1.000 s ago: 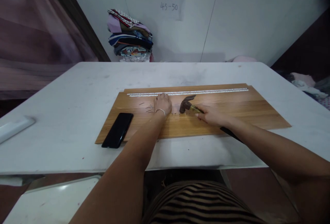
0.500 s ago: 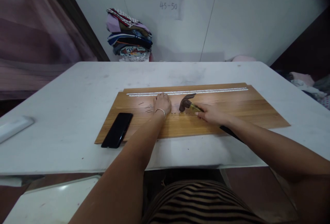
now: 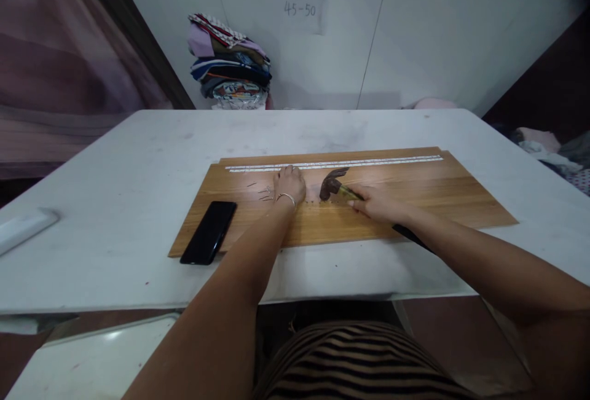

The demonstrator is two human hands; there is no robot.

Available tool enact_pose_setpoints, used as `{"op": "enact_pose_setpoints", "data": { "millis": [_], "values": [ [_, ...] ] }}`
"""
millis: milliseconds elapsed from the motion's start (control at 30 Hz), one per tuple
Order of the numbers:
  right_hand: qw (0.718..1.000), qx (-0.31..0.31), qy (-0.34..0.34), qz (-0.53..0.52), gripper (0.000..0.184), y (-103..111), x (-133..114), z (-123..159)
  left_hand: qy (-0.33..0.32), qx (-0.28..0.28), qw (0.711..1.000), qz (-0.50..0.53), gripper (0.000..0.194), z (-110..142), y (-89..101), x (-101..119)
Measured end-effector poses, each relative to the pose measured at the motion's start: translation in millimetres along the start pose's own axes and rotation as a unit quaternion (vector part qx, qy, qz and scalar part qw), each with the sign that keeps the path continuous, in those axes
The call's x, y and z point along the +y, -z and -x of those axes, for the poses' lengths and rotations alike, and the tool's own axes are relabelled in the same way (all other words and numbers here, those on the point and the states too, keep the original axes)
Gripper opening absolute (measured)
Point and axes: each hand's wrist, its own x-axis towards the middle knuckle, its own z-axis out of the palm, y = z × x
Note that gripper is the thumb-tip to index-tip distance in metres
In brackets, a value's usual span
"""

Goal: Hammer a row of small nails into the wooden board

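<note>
My right hand (image 3: pixel 374 202) is wrapped round the handle of a claw hammer (image 3: pixel 330 187). Its dark head hangs low over a wooden board (image 3: pixel 415 191), claw pointing away from me. My left hand (image 3: pixel 290 184), with a bracelet on the wrist, rests on the board left of the hammer, fingers curled in. Whatever those fingers hold, if anything, is hidden behind the hand. A row of small nail heads (image 3: pixel 312 202) runs along the board between the hand and the hammer. Several loose nails (image 3: pixel 265 198) lie just left of my left hand.
Two white measuring strips (image 3: pixel 369 162) run along the board's far side. A black phone (image 3: pixel 208 233) lies over its near left corner. The board is on a white table (image 3: pixel 115 203). Folded clothes (image 3: pixel 230 65) are stacked by the wall, and a white object (image 3: pixel 25 228) sits at the left.
Almost nothing differs. The view has shifted very slightly, while both hands and the hammer keep their places on and over the board.
</note>
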Motion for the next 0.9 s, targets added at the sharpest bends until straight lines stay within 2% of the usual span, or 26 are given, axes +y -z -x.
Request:
{"op": "enact_pose_setpoints", "data": {
  "millis": [100, 300, 533, 767, 900],
  "values": [
    [1.000, 0.002, 0.006, -0.001, 0.043, 0.7, 0.2, 0.3, -0.006, 0.002, 1.000, -0.005, 0.041, -1.6, -3.1, -2.0],
    [0.999, -0.004, 0.027, 0.035, 0.035, 1.6, 3.7, -0.7, -0.007, 0.007, 1.000, -0.017, 0.041, -3.4, -7.3, -3.5],
    [0.999, -0.007, 0.020, 0.032, 0.035, 0.5, 3.0, -0.8, -0.002, -0.001, 1.000, -0.010, 0.040, -2.6, -3.5, -1.8],
    [1.000, 0.003, 0.019, 0.016, 0.043, 0.6, 3.9, -0.4, -0.002, 0.005, 1.000, -0.009, 0.041, -2.6, -4.3, -1.6],
    [0.999, -0.009, 0.022, 0.027, 0.039, 0.7, 4.7, -1.3, -0.001, 0.005, 1.000, -0.010, 0.040, -2.4, -3.2, -0.9]
  ]
}}
